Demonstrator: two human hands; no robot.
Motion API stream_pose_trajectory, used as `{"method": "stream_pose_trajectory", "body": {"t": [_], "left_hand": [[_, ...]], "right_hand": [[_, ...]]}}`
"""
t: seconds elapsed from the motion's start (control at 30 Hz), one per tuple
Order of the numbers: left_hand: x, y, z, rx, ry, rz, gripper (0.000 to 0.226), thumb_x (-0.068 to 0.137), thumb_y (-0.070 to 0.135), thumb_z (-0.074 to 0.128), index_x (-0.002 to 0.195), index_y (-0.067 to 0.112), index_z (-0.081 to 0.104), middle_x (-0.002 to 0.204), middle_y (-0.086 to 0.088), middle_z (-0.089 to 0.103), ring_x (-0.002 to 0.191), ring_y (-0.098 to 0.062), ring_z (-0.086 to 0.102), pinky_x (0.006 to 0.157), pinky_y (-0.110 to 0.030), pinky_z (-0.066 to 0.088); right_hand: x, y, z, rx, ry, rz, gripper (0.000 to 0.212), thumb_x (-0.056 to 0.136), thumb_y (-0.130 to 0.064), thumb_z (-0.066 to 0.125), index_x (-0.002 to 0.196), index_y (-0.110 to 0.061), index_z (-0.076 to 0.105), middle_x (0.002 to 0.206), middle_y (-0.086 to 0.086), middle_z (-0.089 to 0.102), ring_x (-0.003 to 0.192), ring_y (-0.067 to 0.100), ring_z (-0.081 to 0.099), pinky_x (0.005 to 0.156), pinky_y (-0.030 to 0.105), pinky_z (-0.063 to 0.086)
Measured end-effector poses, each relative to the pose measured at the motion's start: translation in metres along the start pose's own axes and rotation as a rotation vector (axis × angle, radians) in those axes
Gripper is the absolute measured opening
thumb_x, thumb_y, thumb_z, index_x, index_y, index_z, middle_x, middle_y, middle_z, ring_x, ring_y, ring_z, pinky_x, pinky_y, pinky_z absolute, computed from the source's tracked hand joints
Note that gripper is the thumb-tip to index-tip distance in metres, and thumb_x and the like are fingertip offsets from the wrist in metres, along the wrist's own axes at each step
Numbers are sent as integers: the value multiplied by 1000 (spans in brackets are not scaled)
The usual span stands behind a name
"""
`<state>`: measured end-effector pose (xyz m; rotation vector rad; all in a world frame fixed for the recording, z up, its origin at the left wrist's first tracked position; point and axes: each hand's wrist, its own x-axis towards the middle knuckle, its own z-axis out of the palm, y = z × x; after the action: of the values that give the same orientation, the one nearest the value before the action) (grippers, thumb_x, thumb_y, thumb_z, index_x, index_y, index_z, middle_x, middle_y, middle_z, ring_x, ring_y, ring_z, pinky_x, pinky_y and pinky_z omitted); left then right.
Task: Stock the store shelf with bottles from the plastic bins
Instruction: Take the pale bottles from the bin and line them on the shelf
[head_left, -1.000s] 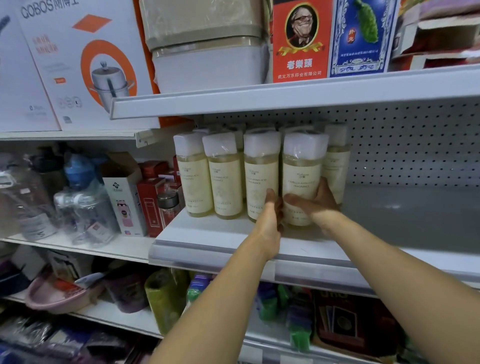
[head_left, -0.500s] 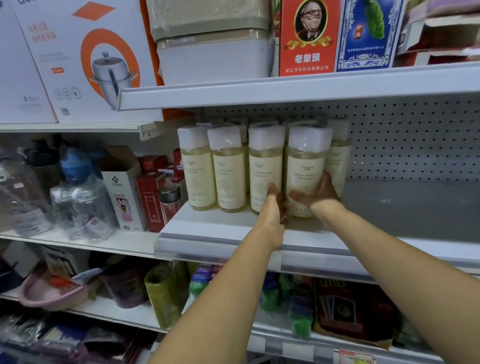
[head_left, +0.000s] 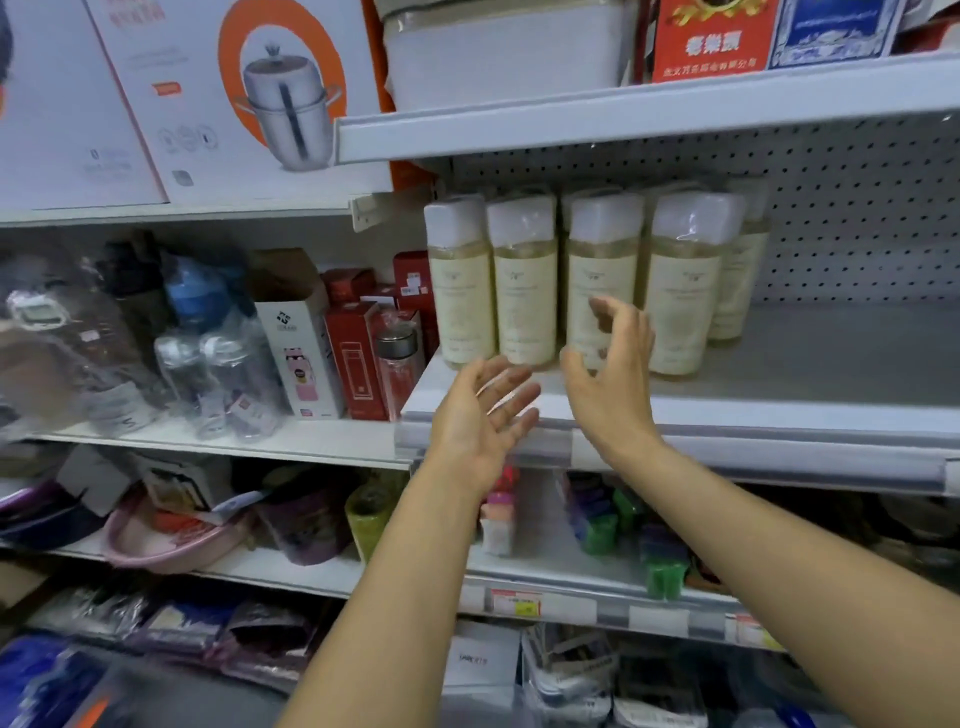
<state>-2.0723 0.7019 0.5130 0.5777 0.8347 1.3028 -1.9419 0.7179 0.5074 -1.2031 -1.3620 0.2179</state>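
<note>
Several pale yellow bottles with white caps (head_left: 524, 280) stand upright in rows on the grey store shelf (head_left: 810, 364), wrapped in clear film. The rightmost front bottle (head_left: 685, 291) stands free. My left hand (head_left: 483, 415) hovers palm up in front of the shelf edge, fingers spread, holding nothing. My right hand (head_left: 613, 374) is raised in front of the third bottle (head_left: 597, 270), fingers relaxed and empty, apart from it. No plastic bin is in view.
The right half of the shelf, in front of a pegboard back (head_left: 857, 218), is bare. An upper shelf (head_left: 623, 119) hangs low over the bottle caps. Boxes and clear water bottles (head_left: 218, 364) fill the left bay. Packed lower shelves (head_left: 519, 597) sit below.
Both hands have let go of the rightmost front bottle and drawn back from the shelf, opening as they went. The bottle stays standing in the row.
</note>
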Motion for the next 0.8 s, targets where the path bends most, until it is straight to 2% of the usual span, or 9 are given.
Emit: {"method": "stream_pose_trajectory", "body": {"t": [0.07, 0.13, 0.2, 0.37, 0.43, 0.53, 0.63, 0.8], "left_hand": [[-11, 7, -30, -47, 28, -15, 45, 105, 45, 38, 121, 10, 61, 109, -10, 74, 97, -26, 70, 84, -40, 56], [-19, 12, -59, -70, 61, -33, 52, 104, 51, 33, 121, 10, 62, 111, -11, 73, 99, -26, 70, 86, -41, 55], [-25, 16, -87, -74, 101, -48, 55, 104, 53, 31, 120, 11, 62, 109, -11, 73, 101, -26, 69, 91, -42, 53], [-27, 18, -160, -85, 193, -100, 57, 104, 55, 28, 119, 10, 61, 106, -11, 73, 100, -28, 68, 100, -46, 49], [-29, 14, -187, -89, 226, -127, 57, 104, 54, 29, 121, 10, 61, 108, -11, 72, 101, -28, 67, 96, -45, 50], [-31, 3, -226, -71, 278, -186, 50, 105, 50, 33, 123, 11, 60, 110, -10, 71, 101, -26, 67, 86, -40, 53], [-31, -14, -265, -65, 349, -251, 40, 105, 42, 38, 115, 12, 61, 104, -7, 72, 97, -24, 67, 85, -39, 52], [-20, -53, -332, -75, 509, -355, 32, 104, 40, 41, 106, 15, 60, 105, -5, 69, 91, -21, 66, 74, -35, 52]], "right_hand": [[-21, -13, 22, 129, -66, 51, 34, 91, -8, 58, 120, -24, 50, 114, -16, 48, 110, 8, 51, 90, 17, 42], [-42, -20, 45, 201, -144, 111, 21, 95, -11, 56, 112, -23, 56, 107, -11, 58, 98, 1, 56, 80, 9, 43], [-62, -22, 67, 220, -206, 141, 16, 96, -11, 56, 107, -21, 60, 99, -11, 62, 90, -4, 57, 78, 7, 44], [-109, -17, 116, 234, -322, 243, 18, 94, -6, 57, 92, -23, 62, 87, -11, 65, 82, 9, 62, 79, 27, 52], [-127, -14, 133, 235, -385, 277, 26, 94, -4, 56, 87, -28, 60, 85, -9, 65, 80, 16, 64, 74, 29, 52], [-157, -5, 155, 215, -495, 355, 21, 96, -5, 55, 90, -25, 61, 85, -6, 64, 79, 22, 64, 68, 29, 50], [-190, 17, 174, 173, -593, 479, 11, 96, -7, 55, 98, -16, 62, 82, -6, 62, 79, 19, 61, 71, 34, 51], [-236, 63, 201, 87, -677, 635, 11, 96, -7, 55, 95, -16, 61, 81, -5, 59, 80, 20, 59, 76, 35, 52]]}}
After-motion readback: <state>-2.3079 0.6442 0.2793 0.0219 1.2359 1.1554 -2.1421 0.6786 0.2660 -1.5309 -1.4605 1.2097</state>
